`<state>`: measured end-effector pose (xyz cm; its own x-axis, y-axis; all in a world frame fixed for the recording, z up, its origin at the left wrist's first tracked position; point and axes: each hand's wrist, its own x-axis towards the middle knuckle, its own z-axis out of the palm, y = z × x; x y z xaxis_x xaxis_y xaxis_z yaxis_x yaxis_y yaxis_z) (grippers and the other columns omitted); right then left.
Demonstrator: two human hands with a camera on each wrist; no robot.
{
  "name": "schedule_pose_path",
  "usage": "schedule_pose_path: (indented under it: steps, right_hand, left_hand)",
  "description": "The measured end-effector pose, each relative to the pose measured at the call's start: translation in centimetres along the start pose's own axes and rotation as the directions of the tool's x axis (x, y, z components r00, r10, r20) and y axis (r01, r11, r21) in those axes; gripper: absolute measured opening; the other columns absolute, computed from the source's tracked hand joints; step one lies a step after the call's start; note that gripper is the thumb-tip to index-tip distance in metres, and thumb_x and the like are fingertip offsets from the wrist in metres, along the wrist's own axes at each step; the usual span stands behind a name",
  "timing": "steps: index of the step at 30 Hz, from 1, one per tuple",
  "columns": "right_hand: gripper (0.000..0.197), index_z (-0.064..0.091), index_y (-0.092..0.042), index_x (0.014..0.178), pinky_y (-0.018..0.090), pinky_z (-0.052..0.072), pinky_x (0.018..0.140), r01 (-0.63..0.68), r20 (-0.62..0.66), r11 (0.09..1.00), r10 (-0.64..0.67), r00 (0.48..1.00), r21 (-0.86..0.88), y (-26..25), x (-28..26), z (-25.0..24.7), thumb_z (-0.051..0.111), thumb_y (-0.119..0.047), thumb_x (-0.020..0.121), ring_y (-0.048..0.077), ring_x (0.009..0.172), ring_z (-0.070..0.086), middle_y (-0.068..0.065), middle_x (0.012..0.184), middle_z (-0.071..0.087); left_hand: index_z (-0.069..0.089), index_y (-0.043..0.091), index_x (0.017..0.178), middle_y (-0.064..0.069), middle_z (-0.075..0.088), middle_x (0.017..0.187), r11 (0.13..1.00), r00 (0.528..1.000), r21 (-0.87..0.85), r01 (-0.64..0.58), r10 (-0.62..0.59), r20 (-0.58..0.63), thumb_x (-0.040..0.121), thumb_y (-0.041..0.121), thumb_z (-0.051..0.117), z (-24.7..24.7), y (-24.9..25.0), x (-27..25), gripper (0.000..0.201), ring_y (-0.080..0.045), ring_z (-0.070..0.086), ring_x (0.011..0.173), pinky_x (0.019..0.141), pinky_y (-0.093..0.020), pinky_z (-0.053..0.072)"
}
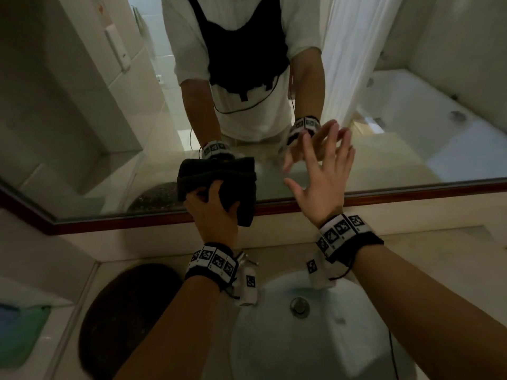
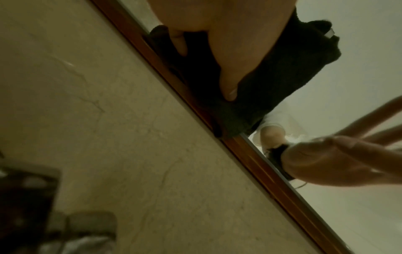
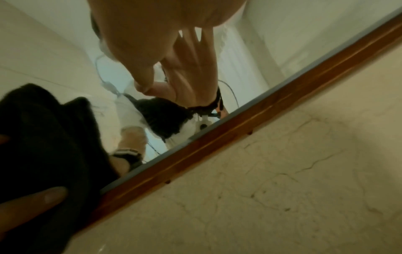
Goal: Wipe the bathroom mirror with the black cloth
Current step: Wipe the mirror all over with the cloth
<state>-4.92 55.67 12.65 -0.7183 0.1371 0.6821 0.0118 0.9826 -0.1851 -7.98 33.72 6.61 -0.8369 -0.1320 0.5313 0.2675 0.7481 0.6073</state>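
The left hand [image 1: 211, 212] is curled round the black cloth [image 1: 219, 176], a folded wad pressed against the bathroom mirror [image 1: 82, 119] just above its wooden frame [image 1: 384, 197]; the thumb [image 2: 228, 86] pins the fabric from below while the cloth's lower corner hangs past the fingers and over the frame. The cloth looks soft, light and thick, likely to bunch or unfold under a loose hold, so a grip across the folded middle, with the flat face beyond the fingertips on the glass, seems best. Beside that grip, the right hand [image 1: 321, 176] is spread with fingers straight, holding nothing, its fingertips at or very near the glass; actual contact cannot be confirmed. Hidden: the cloth's face against the glass, any smears or streaks, and the mirror's upper reach, which is cut off.
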Motion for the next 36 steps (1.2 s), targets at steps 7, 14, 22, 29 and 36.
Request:
schedule_pose_path:
  steps: [7,14,22,29,36]
  right_hand:
    - [0.099,0.013,-0.026,0.158,0.065,0.006,0.117,-0.009,-0.037,0.999,0.008,0.999,-0.033,0.4,-0.2,1.2,0.07,-0.055,0.083,0.051,0.146,0.001,0.027,0.16,0.002]
    - [0.096,0.009,-0.024,0.158,0.067,0.006,0.116,0.007,-0.06,1.0,-0.007,0.998,0.005,0.5,-0.5,2.0,0.066,-0.056,0.087,0.053,0.144,0.004,0.032,0.158,0.009]
    - [0.093,0.019,-0.019,0.156,0.069,0.005,0.115,0.025,-0.059,0.999,-0.024,0.998,0.022,0.9,-0.7,2.7,0.068,-0.054,0.086,0.053,0.144,0.003,0.031,0.158,0.008]
    - [0.093,0.02,-0.02,0.156,0.066,0.002,0.116,0.055,-0.107,0.998,-0.05,0.993,0.044,1.1,-0.9,3.4,0.069,-0.054,0.085,0.054,0.143,0.006,0.033,0.157,0.012]
    - [0.09,0.024,-0.019,0.155,0.067,0.006,0.116,0.059,-0.12,0.998,-0.055,0.991,0.029,1.3,-1.0,3.5,0.067,-0.057,0.086,0.054,0.144,0.009,0.033,0.156,0.015]
  left_hand:
    - [0.045,0.018,0.127,-0.024,0.032,0.134,0.999,0.999,0.032,-0.015,0.016,-0.034,0.069,0.013,0.085,-3.5,-4.1,1.5,0.071,-0.041,0.042,0.118,0.098,-0.051,0.047]
    - [0.049,0.014,0.126,-0.027,0.035,0.136,0.997,0.99,0.017,0.072,-0.07,-0.122,0.066,0.021,0.086,-7.8,-8.2,3.5,0.071,-0.041,0.045,0.119,0.102,-0.049,0.045]
    - [0.044,0.016,0.13,-0.027,0.03,0.141,0.995,0.987,0.015,0.096,-0.093,-0.134,0.067,0.02,0.086,-6.6,-7.4,3.1,0.076,-0.042,0.041,0.126,0.107,-0.051,0.042]
    - [0.044,0.025,0.131,-0.015,0.033,0.135,0.995,0.997,0.064,-0.071,0.071,-0.009,0.073,0.027,0.082,-2.1,1.4,1.3,0.069,-0.041,0.041,0.117,0.095,-0.048,0.045]
    - [0.04,0.029,0.127,-0.011,0.028,0.135,0.985,0.99,0.103,-0.139,0.141,-0.011,0.072,0.027,0.082,-2.7,1.4,2.1,0.069,-0.041,0.041,0.115,0.087,-0.048,0.05]
